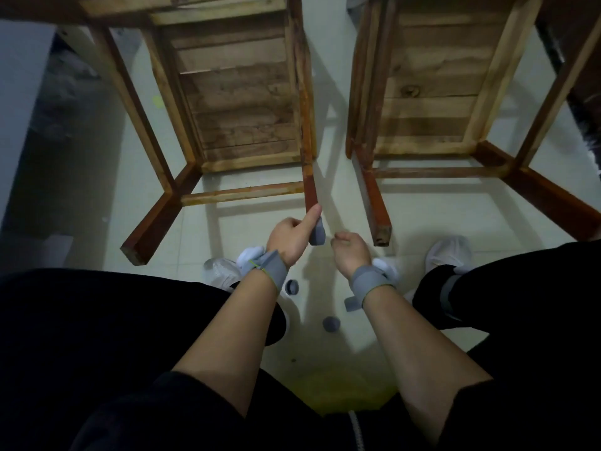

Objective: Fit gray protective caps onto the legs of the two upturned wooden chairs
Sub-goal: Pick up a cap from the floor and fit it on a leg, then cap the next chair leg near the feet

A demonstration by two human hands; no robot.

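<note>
Two upturned wooden chairs lie on the pale tiled floor, the left chair [234,102] and the right chair [422,92], legs pointing toward me. A gray cap [318,235] sits on the end of the left chair's near right leg [310,190]. My left hand [291,237] holds that capped end, its thumb stretched up along the leg. Just right of the cap, my right hand [351,252] hovers with fingers curled and nothing in it. The left chair's other near leg [146,232] and the right chair's near leg [379,219] show bare wood ends.
Two loose gray caps lie on the floor between my knees, one open cap [292,287] and another cap [331,324]. My white shoes [450,252] flank them. A dark cabinet [48,141] stands at the left. A yellowish stain [341,388] marks the tile near me.
</note>
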